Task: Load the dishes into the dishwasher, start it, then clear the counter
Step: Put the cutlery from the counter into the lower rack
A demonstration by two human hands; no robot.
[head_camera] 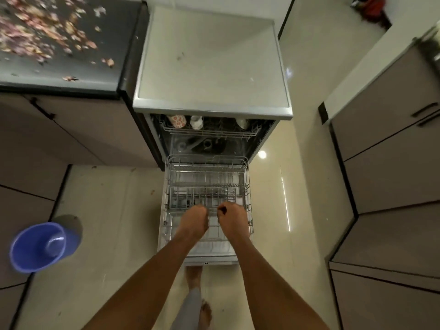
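Observation:
The dishwasher point(212, 67) stands open in front of me, its door point(209, 257) folded down flat. The grey wire lower rack point(207, 184) is pulled out over the door and holds no dishes that I can see. My left hand point(194, 221) and my right hand point(232, 221) are both curled over the rack's front part, fingers closed around its wires. The upper rack point(209, 132) sits inside the machine with a patterned cup point(177, 120), a white cup point(196, 121) and another white cup point(242, 123).
A dark counter point(59, 75) at the upper left is strewn with onion peels point(35, 27). A blue bucket point(40, 246) stands on the floor at the left. Cabinets line both sides. My bare feet point(194, 277) are just behind the door edge.

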